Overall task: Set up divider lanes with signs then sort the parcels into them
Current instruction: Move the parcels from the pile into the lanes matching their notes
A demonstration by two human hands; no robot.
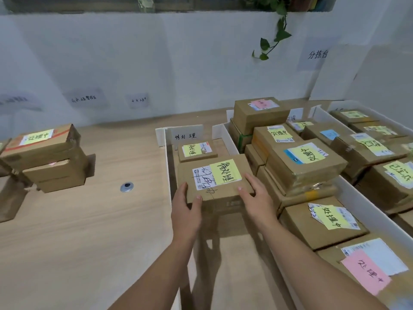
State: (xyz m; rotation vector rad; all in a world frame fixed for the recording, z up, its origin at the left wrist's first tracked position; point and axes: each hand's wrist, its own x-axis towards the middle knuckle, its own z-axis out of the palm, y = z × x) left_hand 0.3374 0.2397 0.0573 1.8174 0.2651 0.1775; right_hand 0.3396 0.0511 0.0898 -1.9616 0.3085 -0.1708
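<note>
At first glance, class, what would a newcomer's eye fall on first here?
The left hand and right hand hold a parcel with a yellow note in the leftmost lane. Right of it, labelled parcels crowd more lanes; a stack stands far left on the table.

Two bare hands hold a cardboard parcel [214, 177] by its near corners in the leftmost lane on a wooden table [89, 220]. The left hand [186, 205] and the right hand [254, 195] each lay a thumb on its top face. A yellow note [224, 173] (handwritten, beside a printed label) sits on top. A smaller parcel [196, 151] lies just beyond it, below a white lane sign [187, 135] at the far end. A white divider [228, 139] to the right separates the lane from the stacked parcels [306, 162] beside it, most with yellow notes. More boxes [44, 153] stand well apart at far left. A green vine [274, 34] hangs on the far wall.
</note>
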